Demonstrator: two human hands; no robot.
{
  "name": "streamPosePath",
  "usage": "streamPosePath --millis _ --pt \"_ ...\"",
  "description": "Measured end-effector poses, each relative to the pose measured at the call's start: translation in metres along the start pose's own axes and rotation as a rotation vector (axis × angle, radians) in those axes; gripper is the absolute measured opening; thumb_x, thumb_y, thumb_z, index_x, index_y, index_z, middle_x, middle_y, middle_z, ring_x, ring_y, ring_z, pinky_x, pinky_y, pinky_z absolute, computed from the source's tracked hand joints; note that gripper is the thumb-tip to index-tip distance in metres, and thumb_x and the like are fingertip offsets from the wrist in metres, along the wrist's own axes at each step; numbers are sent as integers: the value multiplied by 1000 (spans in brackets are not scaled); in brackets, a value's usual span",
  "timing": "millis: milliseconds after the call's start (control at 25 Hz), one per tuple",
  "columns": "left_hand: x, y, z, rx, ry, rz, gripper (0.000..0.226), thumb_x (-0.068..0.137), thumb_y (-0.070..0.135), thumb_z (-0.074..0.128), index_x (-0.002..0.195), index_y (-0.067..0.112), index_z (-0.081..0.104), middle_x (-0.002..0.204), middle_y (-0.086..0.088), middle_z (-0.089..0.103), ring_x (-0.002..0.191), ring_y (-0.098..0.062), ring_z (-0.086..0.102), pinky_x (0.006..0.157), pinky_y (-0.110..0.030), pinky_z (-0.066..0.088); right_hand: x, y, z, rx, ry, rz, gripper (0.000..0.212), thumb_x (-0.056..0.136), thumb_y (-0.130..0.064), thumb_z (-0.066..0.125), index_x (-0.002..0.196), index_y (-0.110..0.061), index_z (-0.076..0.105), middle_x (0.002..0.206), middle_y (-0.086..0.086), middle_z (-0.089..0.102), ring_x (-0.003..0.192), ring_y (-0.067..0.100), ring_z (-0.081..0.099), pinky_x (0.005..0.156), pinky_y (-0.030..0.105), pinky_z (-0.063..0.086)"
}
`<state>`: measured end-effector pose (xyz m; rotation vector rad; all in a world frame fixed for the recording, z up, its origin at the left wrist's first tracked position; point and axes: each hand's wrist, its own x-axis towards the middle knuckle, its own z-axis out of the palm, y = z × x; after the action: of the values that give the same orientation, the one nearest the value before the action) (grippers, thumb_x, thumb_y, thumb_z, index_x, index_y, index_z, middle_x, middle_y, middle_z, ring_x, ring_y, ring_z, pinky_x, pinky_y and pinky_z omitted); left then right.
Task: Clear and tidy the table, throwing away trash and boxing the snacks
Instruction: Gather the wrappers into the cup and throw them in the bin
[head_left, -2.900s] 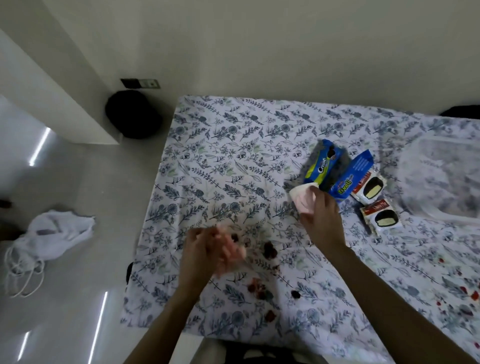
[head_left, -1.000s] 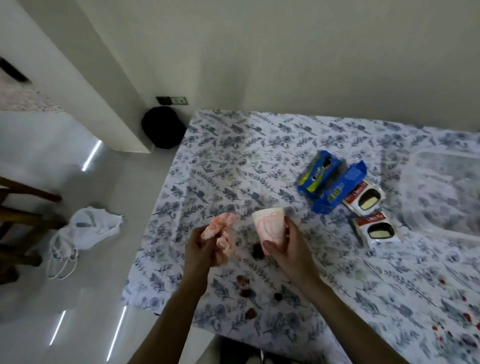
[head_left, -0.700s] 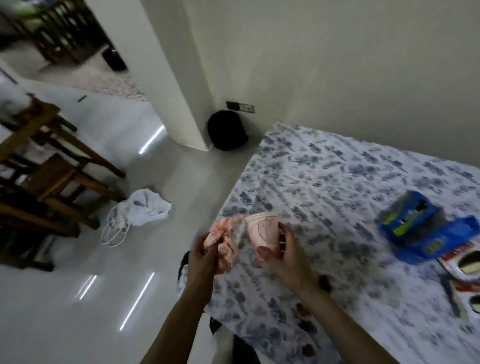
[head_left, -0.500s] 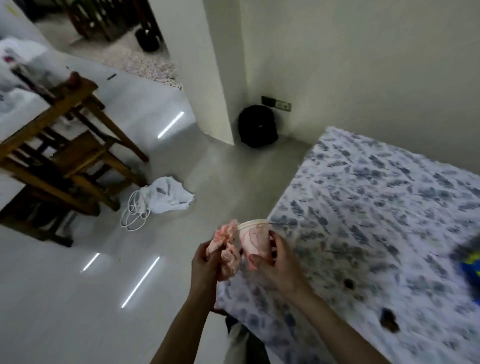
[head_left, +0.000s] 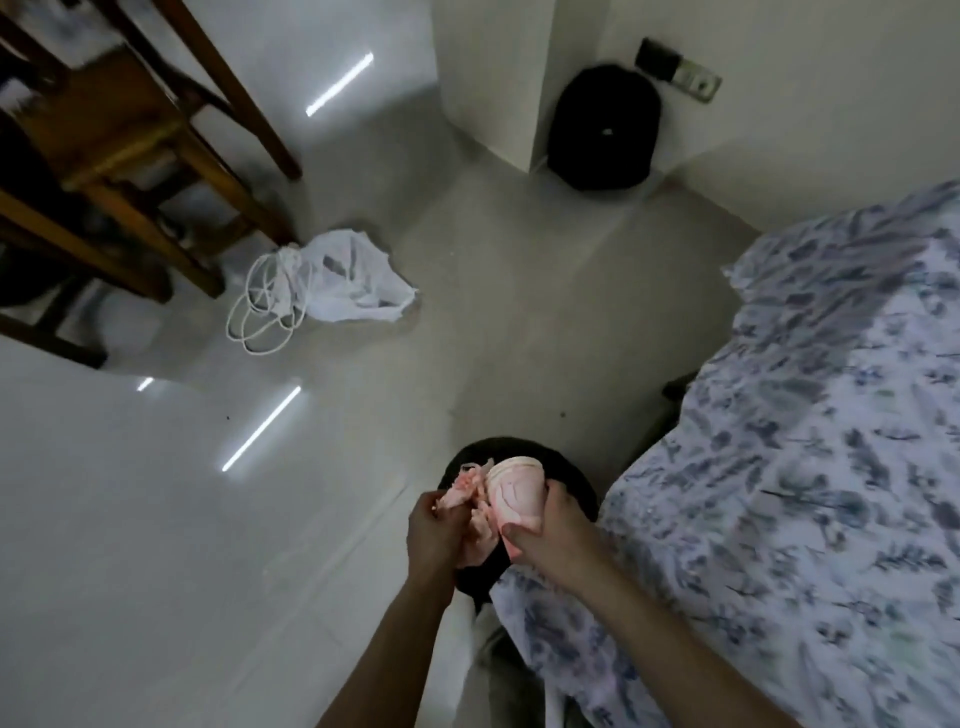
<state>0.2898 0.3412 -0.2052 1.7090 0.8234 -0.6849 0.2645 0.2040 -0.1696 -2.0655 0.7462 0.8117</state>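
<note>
My right hand (head_left: 553, 530) grips a pink paper cup (head_left: 514, 493), its rim tilted away from me. My left hand (head_left: 434, 530) holds a crumpled pink tissue (head_left: 467, 491) right beside the cup. Both hands hover over a dark round bin (head_left: 566, 473) that stands on the floor just off the table's corner. The table with its blue floral cloth (head_left: 831, 467) fills the right side. The snack packets are out of view.
A white plastic bag (head_left: 343, 283) with cord handles lies on the floor at the left. Wooden chairs (head_left: 119, 150) stand at the upper left. A black backpack (head_left: 602, 130) leans against the far wall by a socket.
My view swung left, off the table, toward the floor. Both hands carried the cup and the tissue from above the table to above the dark bin.
</note>
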Motion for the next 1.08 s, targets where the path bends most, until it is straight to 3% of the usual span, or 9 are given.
streamPosePath --millis 160,280,440,600,800,920,1000,1080 --pt "67 -44 14 194 -114 30 33 76 32 60 104 16 66 103 -12 71 94 -25 66 85 -46 56 60 17 30 -132 -52 61 70 85 -41 59 138 -8 27 133 17 45 116 35 50 88 36 43" --pt "91 -63 18 481 -158 125 33 90 15 54 121 13 63 121 -10 66 111 -29 62 94 -39 50 74 35 33 -330 -119 -5 44 96 -29 46 133 -8 34 128 19 44 107 35 52 81 37 44" --pt "78 -52 14 582 -122 217 29 89 6 46 109 11 67 112 -11 70 102 -28 63 84 -32 49 57 38 9 -429 -123 -77 34 98 -24 43 127 -8 40 125 15 47 104 31 54 75 34 41" --pt "28 7 23 530 -132 380 24 88 6 50 100 15 69 100 0 69 91 -13 59 74 -21 41 13 25 -33 -240 37 -245 35 97 -26 46 128 -11 45 125 10 51 106 26 56 87 36 48" --pt "-79 79 74 461 -181 662 17 89 10 51 95 15 66 92 3 69 85 -13 62 74 -23 43 -84 49 -112 159 370 -423 24 96 -20 50 119 -17 56 116 -3 59 104 5 55 87 10 42" --pt "-150 88 121 474 -306 822 14 91 8 51 92 12 64 89 -4 68 81 -18 62 70 -25 45 -136 106 -138 374 535 -358 26 96 -21 52 121 -19 57 119 -4 59 109 0 56 95 19 47" --pt "-201 81 160 540 -438 935 14 92 7 52 88 16 62 83 -2 65 73 -8 60 64 -17 43 -170 158 -152 527 614 -248 29 96 -21 52 125 -18 54 125 -5 57 115 1 53 99 22 45" --pt "-246 66 200 620 -554 1025 16 91 7 54 86 20 61 79 4 62 71 0 58 63 -9 43 -202 212 -167 600 706 -184 31 97 -24 50 126 -17 52 127 -3 55 117 5 53 98 16 43"
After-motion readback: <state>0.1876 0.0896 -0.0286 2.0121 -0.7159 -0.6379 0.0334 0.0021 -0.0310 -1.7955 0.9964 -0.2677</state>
